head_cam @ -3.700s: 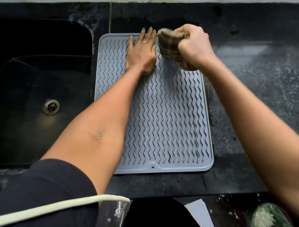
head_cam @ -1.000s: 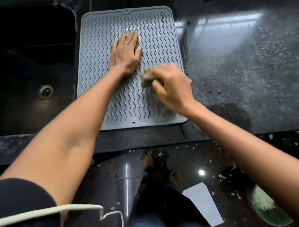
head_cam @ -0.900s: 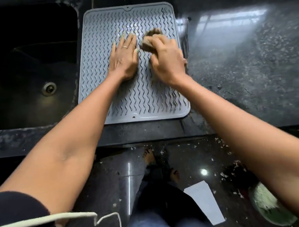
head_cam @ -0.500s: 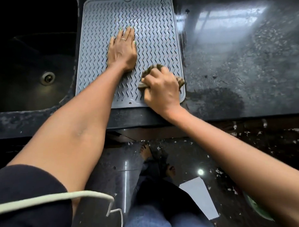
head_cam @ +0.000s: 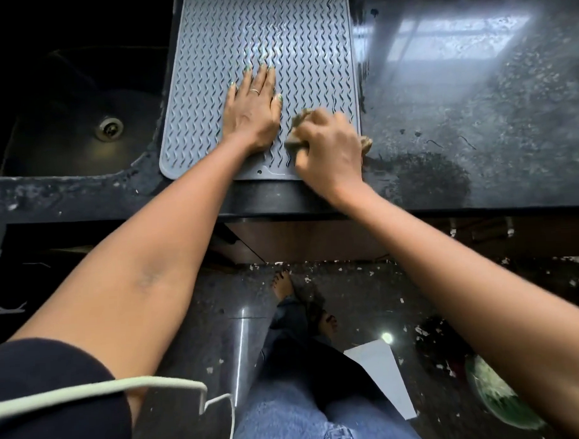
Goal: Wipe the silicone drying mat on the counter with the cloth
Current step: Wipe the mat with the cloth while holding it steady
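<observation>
- Grey silicone drying mat (head_cam: 307,52) lying flat on black speckled stone desk (head_cam: 476,128), near edge almost flush with desk's front edge, left edge just beside a dark sink (head_cam: 78,129).
- Left hand (head_cam: 253,113) pressed flat on mat's middle, fingers straight and together, pinning it in place.
- Right hand (head_cam: 328,148) at mat's near right corner, grip curled around a bunched brownish cloth (head_cam: 297,129); cloth peeking out on both sides of the fist, far side spilling past mat's right edge onto desk.
- Step in hand, judged: scrubbing the right strip of the mat, stroke at its near end.
- Next move probably calling for a push away toward the far edge, or a shift leftward; left hand blocking the middle, so needing to lift or slide aside first.
- Open room: wide bare desk to the right of the mat; far half of mat uncovered.
- Edges to mind: desk's front drop right under the wrist; sink rim hard against mat's left side, little room there.
</observation>
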